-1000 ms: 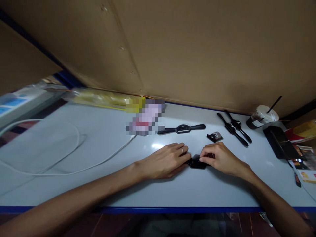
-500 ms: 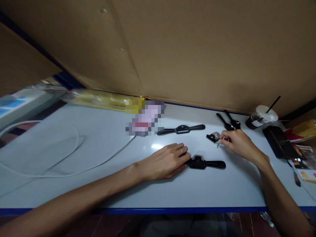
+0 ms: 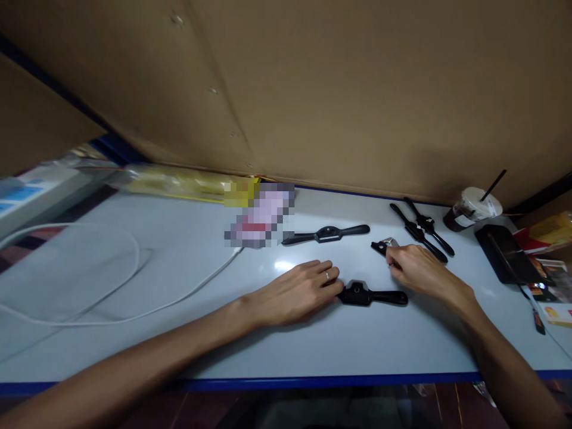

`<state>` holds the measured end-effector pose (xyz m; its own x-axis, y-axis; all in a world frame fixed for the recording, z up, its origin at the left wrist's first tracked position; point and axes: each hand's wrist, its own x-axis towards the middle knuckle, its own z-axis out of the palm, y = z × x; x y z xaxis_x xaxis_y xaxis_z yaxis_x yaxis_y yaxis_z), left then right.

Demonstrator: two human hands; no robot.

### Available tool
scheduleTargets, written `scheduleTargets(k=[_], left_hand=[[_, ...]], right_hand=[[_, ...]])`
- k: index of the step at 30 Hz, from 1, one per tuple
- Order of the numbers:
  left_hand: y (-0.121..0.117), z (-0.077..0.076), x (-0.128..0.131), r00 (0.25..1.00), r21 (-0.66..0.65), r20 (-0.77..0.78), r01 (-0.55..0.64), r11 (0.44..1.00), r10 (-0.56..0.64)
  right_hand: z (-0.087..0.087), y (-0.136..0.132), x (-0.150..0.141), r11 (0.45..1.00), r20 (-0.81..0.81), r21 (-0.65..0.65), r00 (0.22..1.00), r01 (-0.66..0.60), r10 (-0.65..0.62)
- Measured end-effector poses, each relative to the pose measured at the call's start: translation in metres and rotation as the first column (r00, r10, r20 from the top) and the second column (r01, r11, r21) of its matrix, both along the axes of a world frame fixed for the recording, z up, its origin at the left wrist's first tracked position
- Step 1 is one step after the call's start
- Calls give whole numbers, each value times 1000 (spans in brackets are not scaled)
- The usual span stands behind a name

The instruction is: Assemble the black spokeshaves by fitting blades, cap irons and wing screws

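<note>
A black spokeshave lies on the white tabletop, its left handle under the curled fingers of my left hand, which wears a ring. My right hand is pinched low over the table, beside a small pile of loose metal parts, black and silver. Whatever its fingertips hold is hidden behind them. Another spokeshave body, with an open slot, rests farther back. Beyond my right hand, two more black spokeshaves lie side by side.
A blurred-out phone has a white cable looping left. Behind it lies a yellow plastic-wrapped package. At right stand a drink cup with a straw and a black case. A cardboard wall closes the back.
My right hand has moved slightly left and down, now covering part of the small metal parts and uncovering the two spokeshaves behind. My left hand stays on the handle.
</note>
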<state>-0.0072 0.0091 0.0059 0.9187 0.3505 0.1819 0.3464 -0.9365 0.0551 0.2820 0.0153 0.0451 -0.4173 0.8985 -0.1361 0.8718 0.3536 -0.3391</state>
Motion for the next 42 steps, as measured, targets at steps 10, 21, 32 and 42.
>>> scheduleTargets(k=[10,21,32,42], left_hand=[[0,1,0,1000,50,20,17,999,-18],[0,1,0,999,69,34,15,998,-17],[0,-1,0,1000,70,26,13,997,-15],[-1,-1,0,1000,65,24,2,998,-3]], right_hand=[[-1,-5,-29,969,-469,-246,879,-39,-84],[-24,-10,-41,924,-579,-378,795,-64,-182],[-26,-12,-45,954,-539,-300,826,-6,-165],[-18,-19,-50,993,-363,-121,931,4,-48]])
